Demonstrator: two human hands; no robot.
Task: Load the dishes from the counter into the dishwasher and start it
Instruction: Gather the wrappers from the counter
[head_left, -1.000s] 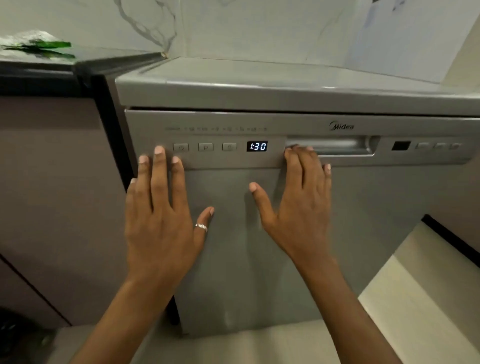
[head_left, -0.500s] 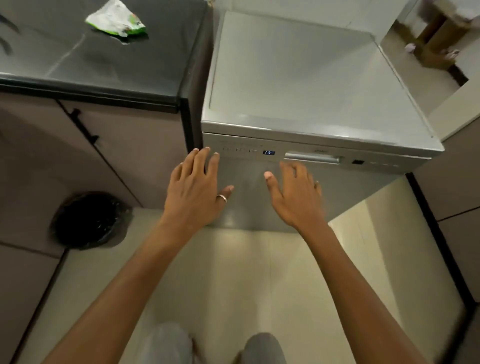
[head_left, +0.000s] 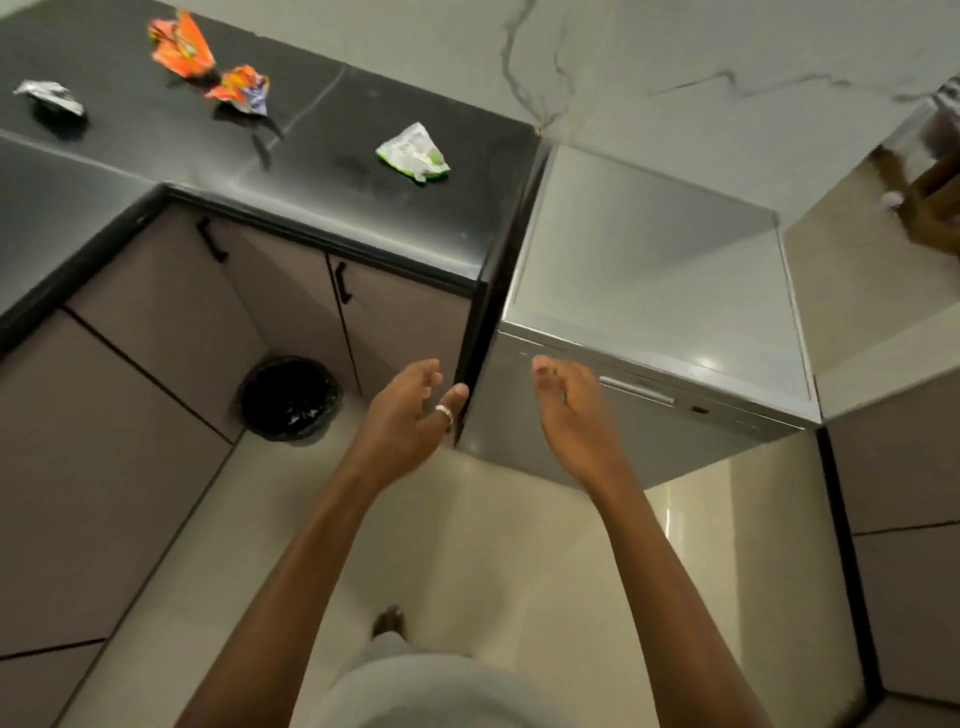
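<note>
Black countertop (head_left: 363, 223): orange wrapper (head_left: 179, 47), orange-blue wrapper (head_left: 241, 91), silver wrapper (head_left: 49, 98), green-white wrapper (head_left: 413, 153); pale floor (head_left: 467, 545): black bin (head_left: 288, 397), dishwasher (head_left: 649, 260).

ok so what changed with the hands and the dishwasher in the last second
Both hands came off the dishwasher front. The left hand left the control panel, the right hand left the handle, and both drew back, loosely curled, holding nothing. The dishwasher door stayed closed, and the green-white wrapper stayed on the counter.

Silver ring (head_left: 444, 413) on left hand (head_left: 402, 410) thumb; forearms (head_left: 291, 561) bare; light grey clothing (head_left: 431, 691); foot (head_left: 388, 621) bare.
</note>
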